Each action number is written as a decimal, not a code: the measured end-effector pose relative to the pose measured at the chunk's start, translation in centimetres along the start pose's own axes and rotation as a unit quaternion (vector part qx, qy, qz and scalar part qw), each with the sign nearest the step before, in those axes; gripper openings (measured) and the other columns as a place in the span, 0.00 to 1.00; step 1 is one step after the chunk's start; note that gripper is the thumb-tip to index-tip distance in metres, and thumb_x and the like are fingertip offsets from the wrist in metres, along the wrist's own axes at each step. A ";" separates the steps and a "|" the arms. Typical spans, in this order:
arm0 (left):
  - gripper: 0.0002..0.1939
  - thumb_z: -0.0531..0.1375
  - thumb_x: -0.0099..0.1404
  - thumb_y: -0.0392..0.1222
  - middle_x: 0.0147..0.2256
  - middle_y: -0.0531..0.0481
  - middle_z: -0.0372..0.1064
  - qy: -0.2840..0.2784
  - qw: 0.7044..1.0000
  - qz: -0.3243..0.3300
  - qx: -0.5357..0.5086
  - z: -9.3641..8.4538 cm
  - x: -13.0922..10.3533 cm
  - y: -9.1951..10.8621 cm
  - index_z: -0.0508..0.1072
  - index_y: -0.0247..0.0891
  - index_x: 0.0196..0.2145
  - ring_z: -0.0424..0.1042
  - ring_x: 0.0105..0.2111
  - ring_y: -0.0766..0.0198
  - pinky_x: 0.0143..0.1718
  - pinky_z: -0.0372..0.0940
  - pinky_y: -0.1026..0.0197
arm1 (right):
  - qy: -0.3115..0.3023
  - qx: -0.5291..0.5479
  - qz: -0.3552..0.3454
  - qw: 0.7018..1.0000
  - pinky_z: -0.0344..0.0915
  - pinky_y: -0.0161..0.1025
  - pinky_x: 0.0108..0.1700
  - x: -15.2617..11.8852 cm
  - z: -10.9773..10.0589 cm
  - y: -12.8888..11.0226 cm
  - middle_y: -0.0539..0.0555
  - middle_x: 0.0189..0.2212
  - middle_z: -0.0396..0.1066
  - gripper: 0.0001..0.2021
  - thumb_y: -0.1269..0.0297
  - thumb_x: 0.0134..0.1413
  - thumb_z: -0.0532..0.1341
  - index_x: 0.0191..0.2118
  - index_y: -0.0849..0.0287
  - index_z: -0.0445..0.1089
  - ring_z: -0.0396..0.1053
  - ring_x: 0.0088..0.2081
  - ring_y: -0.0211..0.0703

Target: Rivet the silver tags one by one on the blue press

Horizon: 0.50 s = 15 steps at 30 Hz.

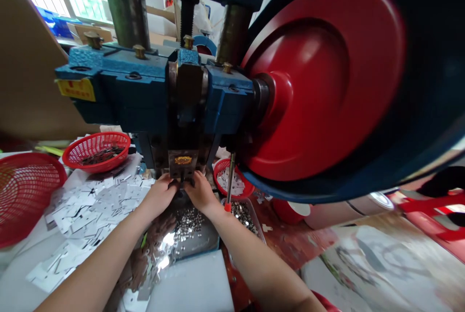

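My left hand (160, 195) is at the left side of the die under the press ram (183, 161), its fingers closed at the tips. From the right, my right hand (200, 192) reaches to the same spot with its fingers bent together. Whatever lies between the fingertips is too small or hidden to make out. Just below the hands, many small shiny metal pieces (189, 224) are spread over the metal work surface. Flat white metal plates (98, 205) lie in a loose heap left of my left forearm.
The blue press (134, 89) stands in front, with a large red flywheel (327, 79) to its right. A red basket (96, 149) holds dark metal parts; another red basket (25, 195) is further left. Right are a red basket with white pieces (232, 182), a clear tub (259, 229) and an upright rod (231, 176).
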<state>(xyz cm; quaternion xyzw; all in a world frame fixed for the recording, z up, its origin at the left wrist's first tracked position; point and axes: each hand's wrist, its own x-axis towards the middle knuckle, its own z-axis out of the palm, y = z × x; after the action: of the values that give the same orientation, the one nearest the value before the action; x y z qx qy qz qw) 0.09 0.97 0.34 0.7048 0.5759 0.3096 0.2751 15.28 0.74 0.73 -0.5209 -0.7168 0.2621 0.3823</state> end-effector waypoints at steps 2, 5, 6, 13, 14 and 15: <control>0.16 0.51 0.59 0.44 0.42 0.47 0.73 0.006 1.000 0.010 0.002 -0.6 -0.2 0.3 0.74 0.38 0.40 0.71 0.44 0.54 0.49 0.63 0.54 | 0.002 0.001 0.005 1.000 0.63 0.41 0.49 -0.1 -0.2 -0.2 0.54 0.39 0.71 0.14 0.75 0.51 0.59 0.44 0.58 0.71 0.67 0.44 0.44; 0.19 0.52 0.60 0.48 0.47 0.44 0.70 0.051 0.998 0.014 0.016 -2.3 -1.7 0.5 0.72 0.37 0.44 0.65 0.51 0.52 0.55 0.57 0.52 | 0.042 0.001 0.004 0.999 0.64 0.40 0.49 -1.1 -1.1 -0.7 0.55 0.42 0.70 0.12 0.71 0.52 0.59 0.44 0.59 0.71 0.67 0.45 0.44; 0.19 0.52 0.61 0.50 0.48 0.43 0.69 0.065 0.998 0.010 0.025 -2.9 -2.5 0.5 0.71 0.37 0.44 0.63 0.52 0.52 0.55 0.56 0.52 | 0.055 0.001 0.000 0.998 0.64 0.40 0.48 -1.7 -1.5 -0.8 0.55 0.41 0.70 0.11 0.70 0.53 0.59 0.43 0.58 0.71 0.68 0.44 0.44; 0.13 0.54 0.61 0.51 0.37 0.49 0.72 -0.119 0.985 0.005 0.122 -2.8 -8.7 0.3 0.75 0.46 0.37 0.70 0.37 0.56 0.40 0.62 0.55 | -0.012 -0.009 0.012 1.000 0.64 0.39 0.46 -6.3 -4.0 0.4 0.52 0.34 0.73 0.09 0.71 0.55 0.57 0.36 0.57 0.74 0.69 0.40 0.42; 0.13 0.55 0.60 0.51 0.37 0.48 0.71 -0.124 0.983 0.006 0.135 -2.4 -9.1 0.2 0.75 0.45 0.37 0.70 0.38 0.55 0.41 0.62 0.55 | -0.014 -0.015 0.020 1.000 0.64 0.39 0.46 -6.8 -4.1 0.7 0.52 0.35 0.73 0.09 0.72 0.55 0.57 0.36 0.57 0.74 0.69 0.40 0.41; 0.13 0.55 0.59 0.51 0.37 0.47 0.71 -0.125 0.981 0.005 0.145 -2.0 -9.3 0.2 0.74 0.44 0.37 0.69 0.38 0.54 0.41 0.61 0.54 | -0.011 -0.023 0.025 0.999 0.64 0.39 0.46 -7.1 -4.2 1.1 0.52 0.35 0.73 0.09 0.72 0.55 0.56 0.37 0.57 0.74 0.69 0.40 0.41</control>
<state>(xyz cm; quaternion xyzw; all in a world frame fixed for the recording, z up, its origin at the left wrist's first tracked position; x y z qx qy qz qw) -2.65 -8.11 0.66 0.7730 0.5723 0.1334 0.2388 20.49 -5.71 0.34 -0.5446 -0.7134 0.2609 0.3556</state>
